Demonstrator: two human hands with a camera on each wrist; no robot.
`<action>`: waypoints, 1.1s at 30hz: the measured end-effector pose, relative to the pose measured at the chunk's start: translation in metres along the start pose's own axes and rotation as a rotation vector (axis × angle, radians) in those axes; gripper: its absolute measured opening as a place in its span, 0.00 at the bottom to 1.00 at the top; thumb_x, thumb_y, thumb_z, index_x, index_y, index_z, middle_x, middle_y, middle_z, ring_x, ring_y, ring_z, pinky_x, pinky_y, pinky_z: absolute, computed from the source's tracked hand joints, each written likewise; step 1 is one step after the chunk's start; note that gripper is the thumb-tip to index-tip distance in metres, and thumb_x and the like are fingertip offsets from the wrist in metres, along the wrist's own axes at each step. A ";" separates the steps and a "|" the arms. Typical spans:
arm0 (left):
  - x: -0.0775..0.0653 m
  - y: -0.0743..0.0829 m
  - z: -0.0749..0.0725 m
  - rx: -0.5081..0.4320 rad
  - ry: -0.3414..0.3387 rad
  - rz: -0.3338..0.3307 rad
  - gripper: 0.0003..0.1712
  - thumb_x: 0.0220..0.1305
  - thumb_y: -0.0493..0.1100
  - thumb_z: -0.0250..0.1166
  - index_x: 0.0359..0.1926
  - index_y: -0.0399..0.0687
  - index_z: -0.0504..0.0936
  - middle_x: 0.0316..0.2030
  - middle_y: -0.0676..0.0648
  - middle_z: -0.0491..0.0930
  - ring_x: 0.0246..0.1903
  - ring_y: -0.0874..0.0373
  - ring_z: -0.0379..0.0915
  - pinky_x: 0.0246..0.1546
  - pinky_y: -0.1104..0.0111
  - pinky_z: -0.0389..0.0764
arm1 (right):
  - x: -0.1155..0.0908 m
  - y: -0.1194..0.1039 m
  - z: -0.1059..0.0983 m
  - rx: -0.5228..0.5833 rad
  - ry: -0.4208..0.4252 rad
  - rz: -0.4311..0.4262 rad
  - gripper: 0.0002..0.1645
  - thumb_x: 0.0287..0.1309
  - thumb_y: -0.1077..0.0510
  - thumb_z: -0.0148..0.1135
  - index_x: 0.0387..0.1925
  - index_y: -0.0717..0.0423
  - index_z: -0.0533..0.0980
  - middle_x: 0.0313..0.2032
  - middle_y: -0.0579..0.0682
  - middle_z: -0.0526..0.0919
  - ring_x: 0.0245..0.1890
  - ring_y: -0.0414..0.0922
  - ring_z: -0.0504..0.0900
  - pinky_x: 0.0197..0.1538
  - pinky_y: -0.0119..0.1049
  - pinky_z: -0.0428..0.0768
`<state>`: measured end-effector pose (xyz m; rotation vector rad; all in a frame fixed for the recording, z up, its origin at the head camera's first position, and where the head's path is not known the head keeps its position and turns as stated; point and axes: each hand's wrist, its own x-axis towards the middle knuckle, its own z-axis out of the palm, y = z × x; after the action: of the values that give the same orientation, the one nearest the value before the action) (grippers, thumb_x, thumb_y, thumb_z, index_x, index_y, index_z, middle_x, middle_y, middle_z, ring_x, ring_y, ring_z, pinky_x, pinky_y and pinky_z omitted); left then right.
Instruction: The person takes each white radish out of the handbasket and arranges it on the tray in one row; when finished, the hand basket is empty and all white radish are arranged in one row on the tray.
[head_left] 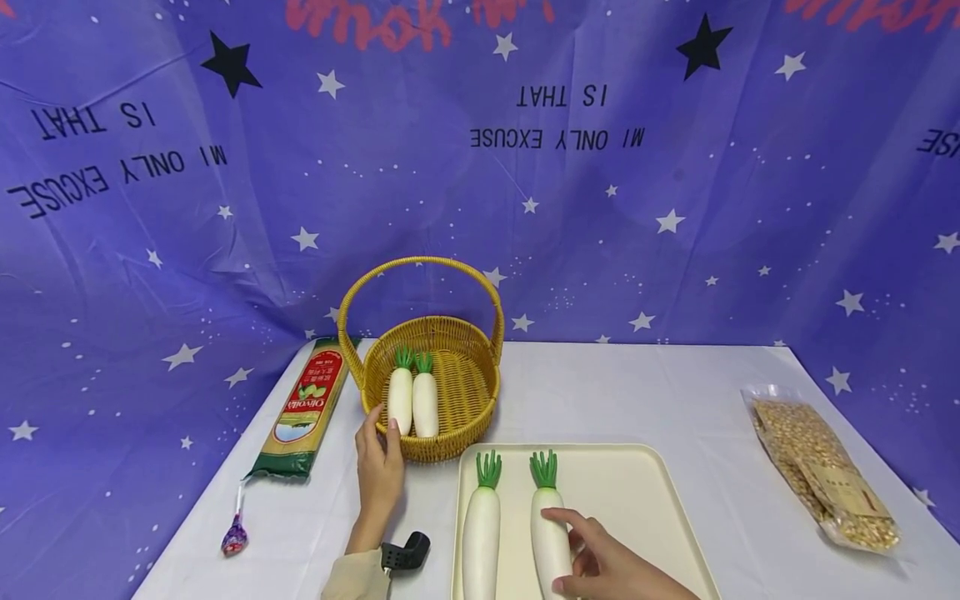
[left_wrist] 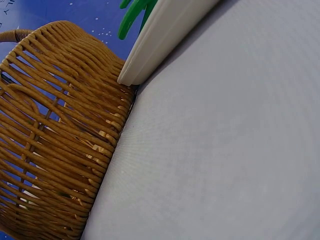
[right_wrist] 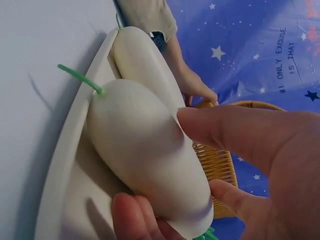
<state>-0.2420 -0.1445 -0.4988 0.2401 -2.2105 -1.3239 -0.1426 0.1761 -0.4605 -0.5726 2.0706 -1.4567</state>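
Observation:
On the cream tray [head_left: 626, 500] lie two white radishes with green tops, a left one [head_left: 482, 533] and a right one [head_left: 550, 533]. My right hand [head_left: 611, 558] grips the right one, thumb on one side and fingers on the other; the right wrist view shows this radish [right_wrist: 145, 145] close up. A yellow wicker basket [head_left: 468, 425] with a tall handle holds two smaller white radishes [head_left: 412, 400], side by side with tops toward the back. My left hand [head_left: 380, 471] holds the basket's near left rim. In the left wrist view the woven wall [left_wrist: 60, 125] shows, the hand hidden.
Left of the basket lies a green-and-gold pasta packet [head_left: 307, 408], with a wrapped lollipop [head_left: 235, 533] in front of it. A clear bag of yellowish beans or grains [head_left: 821, 471] lies at the right. White cloth [head_left: 600, 392] covers the table; a blue starry curtain [head_left: 585, 217] hangs behind.

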 end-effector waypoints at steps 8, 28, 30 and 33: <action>0.001 -0.001 0.000 0.003 -0.010 0.006 0.25 0.68 0.54 0.45 0.63 0.51 0.60 0.59 0.38 0.61 0.59 0.42 0.59 0.54 0.47 0.62 | -0.004 0.000 -0.002 -0.052 0.024 -0.011 0.40 0.54 0.52 0.61 0.65 0.51 0.54 0.38 0.54 0.67 0.29 0.33 0.72 0.32 0.25 0.71; 0.000 0.000 -0.001 -0.005 -0.013 0.001 0.25 0.68 0.54 0.45 0.63 0.53 0.60 0.59 0.38 0.61 0.59 0.42 0.59 0.54 0.47 0.63 | 0.003 -0.009 -0.022 0.140 0.234 -0.034 0.34 0.62 0.55 0.51 0.63 0.69 0.54 0.46 0.58 0.73 0.38 0.38 0.77 0.41 0.34 0.78; 0.000 0.000 -0.001 -0.003 -0.014 -0.001 0.25 0.68 0.54 0.45 0.63 0.53 0.60 0.59 0.38 0.61 0.59 0.42 0.59 0.54 0.46 0.63 | 0.008 -0.012 -0.025 0.265 0.255 -0.025 0.33 0.63 0.55 0.49 0.63 0.70 0.54 0.47 0.54 0.75 0.42 0.39 0.78 0.45 0.33 0.77; 0.000 0.000 -0.002 0.001 -0.015 -0.005 0.25 0.68 0.54 0.45 0.63 0.53 0.60 0.59 0.38 0.61 0.59 0.42 0.59 0.54 0.47 0.63 | 0.019 -0.019 -0.029 0.465 0.261 -0.045 0.32 0.65 0.56 0.47 0.63 0.71 0.53 0.47 0.48 0.78 0.47 0.41 0.78 0.52 0.33 0.75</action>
<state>-0.2407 -0.1456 -0.4983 0.2368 -2.2246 -1.3318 -0.1745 0.1790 -0.4384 -0.2529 1.8100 -2.0467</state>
